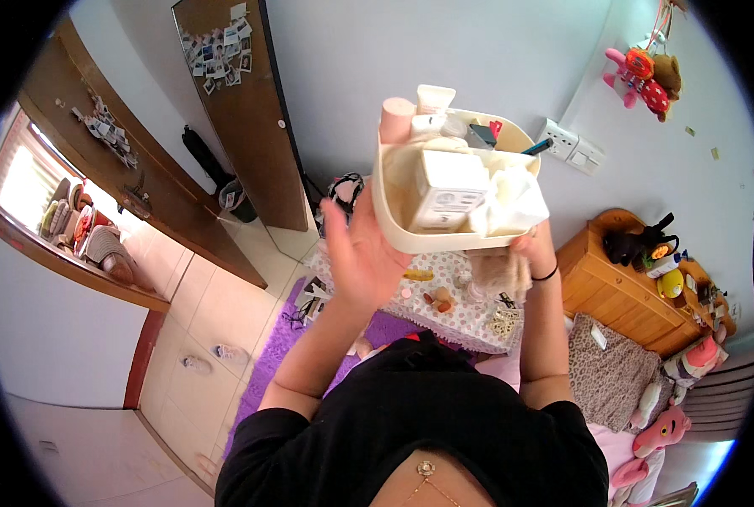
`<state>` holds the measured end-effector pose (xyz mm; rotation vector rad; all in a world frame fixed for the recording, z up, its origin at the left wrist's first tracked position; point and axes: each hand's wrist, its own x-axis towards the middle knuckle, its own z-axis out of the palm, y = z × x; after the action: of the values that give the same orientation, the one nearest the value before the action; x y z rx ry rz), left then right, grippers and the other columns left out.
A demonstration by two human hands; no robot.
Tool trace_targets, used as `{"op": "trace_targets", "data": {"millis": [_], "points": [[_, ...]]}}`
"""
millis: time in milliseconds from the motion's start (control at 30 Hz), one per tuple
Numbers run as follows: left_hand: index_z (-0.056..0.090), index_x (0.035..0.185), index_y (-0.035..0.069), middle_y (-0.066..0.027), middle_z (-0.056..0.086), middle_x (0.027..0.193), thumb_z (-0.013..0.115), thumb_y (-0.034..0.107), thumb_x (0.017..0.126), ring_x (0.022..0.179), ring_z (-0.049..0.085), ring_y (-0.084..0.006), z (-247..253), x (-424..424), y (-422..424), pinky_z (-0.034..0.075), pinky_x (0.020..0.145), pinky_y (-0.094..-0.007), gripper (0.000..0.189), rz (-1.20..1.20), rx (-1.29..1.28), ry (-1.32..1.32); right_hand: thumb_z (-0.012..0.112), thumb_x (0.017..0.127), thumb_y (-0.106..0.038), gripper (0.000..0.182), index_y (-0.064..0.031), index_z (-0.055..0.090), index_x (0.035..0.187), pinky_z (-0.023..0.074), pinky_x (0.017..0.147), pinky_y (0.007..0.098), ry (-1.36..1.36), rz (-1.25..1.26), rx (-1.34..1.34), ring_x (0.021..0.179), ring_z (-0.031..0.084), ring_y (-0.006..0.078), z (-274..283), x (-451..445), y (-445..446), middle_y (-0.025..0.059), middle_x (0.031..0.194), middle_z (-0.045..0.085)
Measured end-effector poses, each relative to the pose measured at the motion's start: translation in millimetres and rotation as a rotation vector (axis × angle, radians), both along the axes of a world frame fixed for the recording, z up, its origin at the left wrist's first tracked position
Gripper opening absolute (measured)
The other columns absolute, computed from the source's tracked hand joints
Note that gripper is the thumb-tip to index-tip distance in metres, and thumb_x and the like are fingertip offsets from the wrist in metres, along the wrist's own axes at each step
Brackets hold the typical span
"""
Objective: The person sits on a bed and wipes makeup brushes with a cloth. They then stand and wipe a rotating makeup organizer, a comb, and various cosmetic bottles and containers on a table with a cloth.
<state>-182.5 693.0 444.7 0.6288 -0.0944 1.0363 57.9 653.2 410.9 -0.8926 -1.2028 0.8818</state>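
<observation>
A cream plastic organizer (392,234) is held up over a low table. It holds a white printed box (449,190), white tissue-like material (516,199), a pink-capped container (397,119), a white tube (436,99) and a dark blue pen-like item (537,147). My right hand (535,244) grips its near right corner, beside a fluffy beige cloth (500,272) hanging below. My left hand (370,260) is palm up at the left side, thumb spread; its fingers are partly hidden by the organizer, and whether it bears weight is unclear.
Below, the low table with a patterned cloth (472,323) bears a yellow comb (418,274) and small items. A purple rug (269,361) lies underneath. To the right are a wooden cabinet (630,291) and a leopard-print pillow (605,374); a brown door (250,127) stands at left.
</observation>
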Motion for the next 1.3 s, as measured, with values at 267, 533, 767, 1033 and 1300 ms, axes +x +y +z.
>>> {"op": "trace_targets", "data": {"millis": [267,533,767,1033,1300], "points": [[0.038,0.144,0.009,-0.0119,0.049,0.140,0.033,0.057,0.101,0.125,0.053,-0.0267,-6,-1,38,0.046,0.103,-0.0496,0.064,-0.577,-0.214,0.126,0.085,0.064,-0.054,0.107,0.0037,0.037,0.142,0.0417,0.105,0.0351,0.200,0.363,-0.004,0.124,0.052,0.0218,-17,50,35,0.0125,0.136,0.051],[0.054,0.135,0.015,-0.0106,0.056,0.136,0.047,0.065,0.092,0.124,0.054,-0.0303,-6,18,16,0.044,0.102,-0.0522,0.066,-0.747,-0.413,-0.062,0.077,0.076,-0.048,0.087,0.0032,0.042,0.137,0.0450,0.099,0.0329,0.269,0.369,-0.003,0.116,0.055,0.0194,6,25,42,0.0119,0.129,0.055],[0.045,0.141,0.008,-0.0143,0.049,0.143,0.053,0.047,0.093,0.126,0.052,-0.0339,31,19,13,0.041,0.106,-0.0533,0.062,-0.462,-0.128,0.028,0.068,0.091,-0.041,0.064,0.0025,0.048,0.132,0.0491,0.092,0.0299,0.007,-0.214,-0.060,0.107,0.059,0.0161,27,10,25,0.0109,0.120,0.059],[0.046,0.141,0.017,-0.0073,0.049,0.143,0.061,0.060,0.086,0.133,0.043,-0.0301,30,20,29,0.031,0.113,-0.0537,0.071,-0.414,-0.329,-0.126,0.063,0.093,-0.017,0.034,0.0040,0.059,0.120,0.0433,0.098,0.0366,-0.435,-0.606,0.385,0.112,0.056,0.0263,53,-58,-3,0.0167,0.121,0.058],[0.047,0.140,0.015,-0.0074,0.051,0.141,0.060,0.060,0.087,0.133,0.044,-0.0305,26,19,25,0.030,0.113,-0.0531,0.070,-0.228,-0.292,-0.061,0.078,0.070,-0.009,0.057,-0.0036,0.062,0.125,0.0435,0.086,0.0375,-0.852,-0.925,0.627,0.098,0.056,0.0286,33,-91,-24,0.0117,0.120,0.059]]}}
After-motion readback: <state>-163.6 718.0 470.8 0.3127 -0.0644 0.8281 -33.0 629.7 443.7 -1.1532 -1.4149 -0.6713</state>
